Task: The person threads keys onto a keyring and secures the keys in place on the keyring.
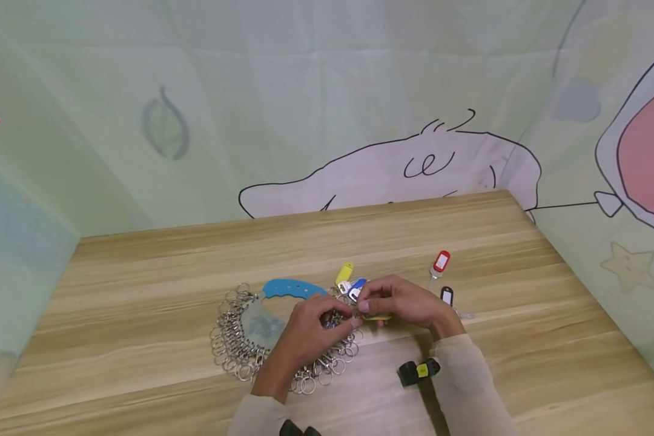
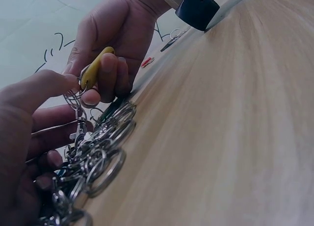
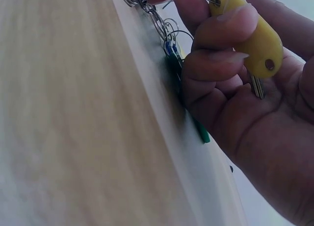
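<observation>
In the right wrist view, a yellow key tag (image 3: pixel 262 39) with a key (image 3: pixel 257 87) attached is held in the curled fingers of my right hand (image 1: pixel 406 301). My left hand (image 1: pixel 310 330) pinches a metal split ring (image 2: pixel 73 94) beside that tag's end, in the left wrist view. A snap clasp (image 2: pixel 80 123) hangs below the ring. Whether ring and tag are linked is too small to tell. Under my left hand lies a rounded metal plate (image 1: pixel 261 327) with a blue grip (image 1: pixel 294 288), its edge lined with many clasps and rings (image 1: pixel 231 339).
Beyond my hands lie another yellow key tag (image 1: pixel 344 274) and a blue one (image 1: pixel 356 288). To the right are a red tag (image 1: pixel 441 261) and a black tag (image 1: pixel 446 295), both with keys. A green tag (image 3: pixel 200 128) lies below my right hand. Cloth walls border the wooden table (image 1: pixel 142 315).
</observation>
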A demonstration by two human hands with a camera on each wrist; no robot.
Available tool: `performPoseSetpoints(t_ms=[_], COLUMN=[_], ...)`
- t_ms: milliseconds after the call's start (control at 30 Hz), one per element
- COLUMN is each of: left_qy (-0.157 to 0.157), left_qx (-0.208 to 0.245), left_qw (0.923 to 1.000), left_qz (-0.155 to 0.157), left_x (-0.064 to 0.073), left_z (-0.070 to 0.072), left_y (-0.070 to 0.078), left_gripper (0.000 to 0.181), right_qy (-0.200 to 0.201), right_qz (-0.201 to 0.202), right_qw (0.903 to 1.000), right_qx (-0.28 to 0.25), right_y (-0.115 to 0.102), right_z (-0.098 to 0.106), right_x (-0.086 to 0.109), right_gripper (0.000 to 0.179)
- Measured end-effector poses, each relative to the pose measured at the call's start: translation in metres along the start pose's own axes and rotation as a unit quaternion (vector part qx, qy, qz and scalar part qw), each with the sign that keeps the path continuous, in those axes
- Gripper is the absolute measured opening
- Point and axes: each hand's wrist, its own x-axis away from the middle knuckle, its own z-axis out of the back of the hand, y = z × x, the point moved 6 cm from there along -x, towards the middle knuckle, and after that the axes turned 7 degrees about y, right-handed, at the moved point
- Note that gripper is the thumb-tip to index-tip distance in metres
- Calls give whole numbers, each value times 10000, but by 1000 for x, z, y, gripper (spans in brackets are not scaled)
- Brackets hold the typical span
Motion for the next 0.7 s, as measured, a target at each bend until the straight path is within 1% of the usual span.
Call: performPoseSetpoints(t_ms=[233, 367, 600, 700], left_qy=[-148, -233, -357, -339], left_qx=[-94, -46, 260, 219], left_qw=[9998, 9997, 9985, 9986], left_qz=[2, 25, 338, 336], left_x=[1, 0, 1, 1], left_z=[0, -1, -2, -2], left_y=[1, 1, -1, -1], left_gripper=[25, 28, 35, 35], right_qy=[-64, -55, -97, -107], right_qz=[-52, -71, -53, -33], right_qw=[9998, 9999, 9996, 9995], right_qx=[-153, -137, -267, -282], right_y=[0, -1, -1, -2], right_z=[0, 0, 0, 0], right_x=[0, 0, 0, 0], right_gripper=[15, 15, 15, 15])
